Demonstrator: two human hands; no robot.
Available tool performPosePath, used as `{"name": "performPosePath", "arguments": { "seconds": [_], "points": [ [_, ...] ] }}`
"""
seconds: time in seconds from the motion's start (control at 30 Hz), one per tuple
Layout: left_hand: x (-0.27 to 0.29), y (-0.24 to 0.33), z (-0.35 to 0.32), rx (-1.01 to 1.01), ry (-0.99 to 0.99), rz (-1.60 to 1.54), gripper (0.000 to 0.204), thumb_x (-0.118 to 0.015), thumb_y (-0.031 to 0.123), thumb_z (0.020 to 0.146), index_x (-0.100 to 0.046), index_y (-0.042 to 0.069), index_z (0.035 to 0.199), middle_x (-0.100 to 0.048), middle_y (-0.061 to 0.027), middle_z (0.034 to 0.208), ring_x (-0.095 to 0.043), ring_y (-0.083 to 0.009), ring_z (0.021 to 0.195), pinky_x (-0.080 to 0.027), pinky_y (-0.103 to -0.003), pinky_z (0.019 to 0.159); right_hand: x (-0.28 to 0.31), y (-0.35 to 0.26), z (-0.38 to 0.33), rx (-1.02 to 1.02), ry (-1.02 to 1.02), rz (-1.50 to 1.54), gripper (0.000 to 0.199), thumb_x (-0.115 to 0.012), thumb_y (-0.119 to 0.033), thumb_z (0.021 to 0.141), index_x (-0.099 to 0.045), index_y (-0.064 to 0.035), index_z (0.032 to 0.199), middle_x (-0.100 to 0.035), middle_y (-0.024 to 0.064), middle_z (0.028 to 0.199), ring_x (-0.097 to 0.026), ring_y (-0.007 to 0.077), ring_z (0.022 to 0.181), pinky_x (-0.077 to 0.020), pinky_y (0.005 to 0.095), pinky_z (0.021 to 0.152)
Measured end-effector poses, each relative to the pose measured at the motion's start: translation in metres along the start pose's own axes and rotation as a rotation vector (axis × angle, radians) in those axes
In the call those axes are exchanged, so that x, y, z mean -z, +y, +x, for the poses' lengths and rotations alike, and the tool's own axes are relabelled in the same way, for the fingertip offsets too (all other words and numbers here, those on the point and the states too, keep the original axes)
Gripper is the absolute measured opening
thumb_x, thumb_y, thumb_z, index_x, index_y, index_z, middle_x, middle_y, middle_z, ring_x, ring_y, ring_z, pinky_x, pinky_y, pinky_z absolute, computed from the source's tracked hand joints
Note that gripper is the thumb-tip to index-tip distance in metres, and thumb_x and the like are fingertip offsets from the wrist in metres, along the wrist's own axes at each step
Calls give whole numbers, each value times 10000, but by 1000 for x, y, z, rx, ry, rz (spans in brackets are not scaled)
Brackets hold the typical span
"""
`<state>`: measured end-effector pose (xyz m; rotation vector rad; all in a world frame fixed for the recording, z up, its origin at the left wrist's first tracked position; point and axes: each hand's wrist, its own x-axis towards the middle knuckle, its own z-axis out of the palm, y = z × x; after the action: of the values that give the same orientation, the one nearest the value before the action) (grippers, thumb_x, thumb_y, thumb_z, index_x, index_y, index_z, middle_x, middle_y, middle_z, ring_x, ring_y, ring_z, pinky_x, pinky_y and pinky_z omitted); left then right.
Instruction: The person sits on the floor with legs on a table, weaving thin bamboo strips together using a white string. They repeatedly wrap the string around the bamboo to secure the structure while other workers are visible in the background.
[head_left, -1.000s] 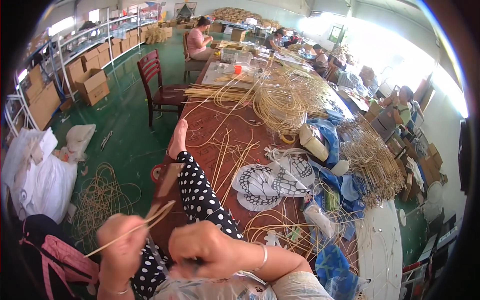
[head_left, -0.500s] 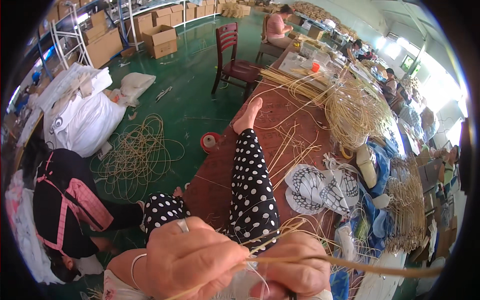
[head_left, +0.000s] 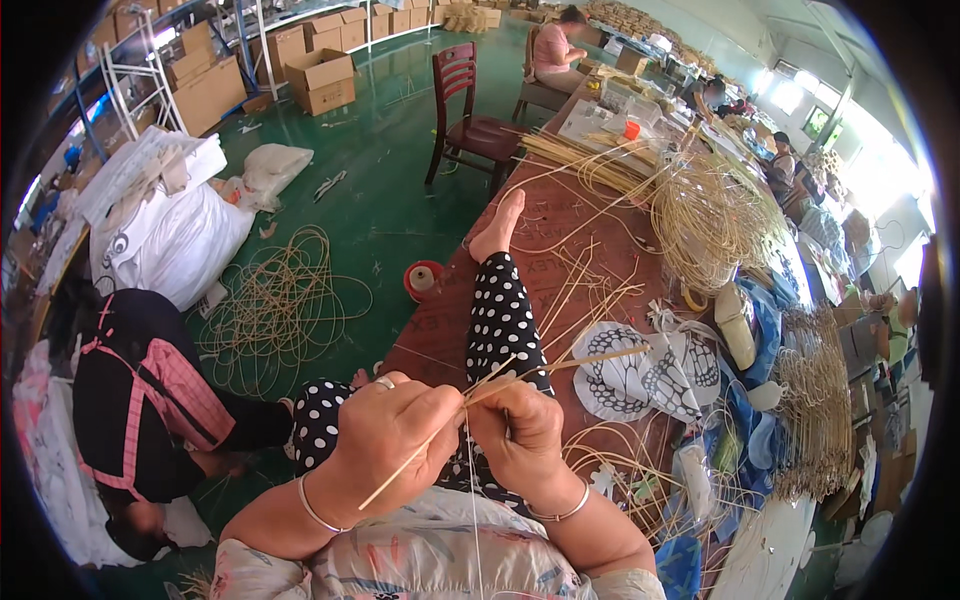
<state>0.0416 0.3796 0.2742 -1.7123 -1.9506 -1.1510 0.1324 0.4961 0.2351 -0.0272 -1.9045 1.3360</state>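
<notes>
Both my hands meet in front of my lap, fingers pinched on thin split bamboo strips. My left hand (head_left: pixel 395 435), with a ring and a bangle, is closed on one strip whose end juts out toward the lower left. My right hand (head_left: pixel 525 432), also with a bangle, pinches a bamboo strip (head_left: pixel 600 357) that points to the right. Between the hands the strips cross, and a white thread (head_left: pixel 474 500) hangs from that spot down over my lap. The crossing itself is partly hidden by my fingers.
My outstretched leg (head_left: pixel 503 330) lies on the reddish-brown table (head_left: pixel 425 345). Butterfly-wing-patterned fabric (head_left: pixel 640 375) and coiled bamboo strips (head_left: pixel 705 220) lie to the right. A thread spool (head_left: pixel 422 278) sits at the table's left edge. A co-worker (head_left: pixel 150 410) bends low at left; a chair (head_left: pixel 475 130) stands ahead.
Both hands have drawn back from close to the camera, lower and nearer my lap, still pinching the strips. The strip on the right now slants upward, and the white thread hangs straight down.
</notes>
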Motion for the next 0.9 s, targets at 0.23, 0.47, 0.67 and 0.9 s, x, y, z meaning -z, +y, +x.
{"name": "performPosePath", "arguments": {
  "seconds": [0.23, 0.47, 0.67, 0.9],
  "points": [
    [9, -2, 3, -11, 54, -101, 162, -587, -36, 652, -539, 16, 797, -516, -76, 560, -465, -225, 449, -353, -308, 448, 12, -53, 7, 152, -371, 303, 143, -634, -3, 687, -535, -47, 781, -569, 89, 648, -547, 196, 523, -436, 278, 481],
    [39, 29, 8, -98, -2, -182, 255, -611, -31, 575, -551, 6, 820, -562, -71, 620, -561, -187, 505, -440, -272, 469, 24, -70, -8, -136, -547, 1306, 174, -685, -71, 653, -553, -8, 747, -569, 94, 688, -538, 232, 537, -437, 291, 473],
    [42, 40, 9, -137, 67, -245, 226, -657, 59, 520, -587, 16, 731, -563, -60, 572, -530, -164, 440, -428, -245, 424, 33, -80, -3, 32, -458, 857, 175, -677, -59, 658, -552, -2, 767, -574, 98, 700, -546, 227, 551, -443, 288, 485],
    [41, 40, 6, -182, 83, -299, 204, -656, 71, 523, -586, 3, 702, -553, -54, 544, -518, -154, 422, -417, -224, 394, 41, -73, -2, 215, -347, 236, 179, -667, -46, 664, -551, 5, 790, -578, 102, 714, -555, 222, 568, -450, 285, 499]
  ]
}}
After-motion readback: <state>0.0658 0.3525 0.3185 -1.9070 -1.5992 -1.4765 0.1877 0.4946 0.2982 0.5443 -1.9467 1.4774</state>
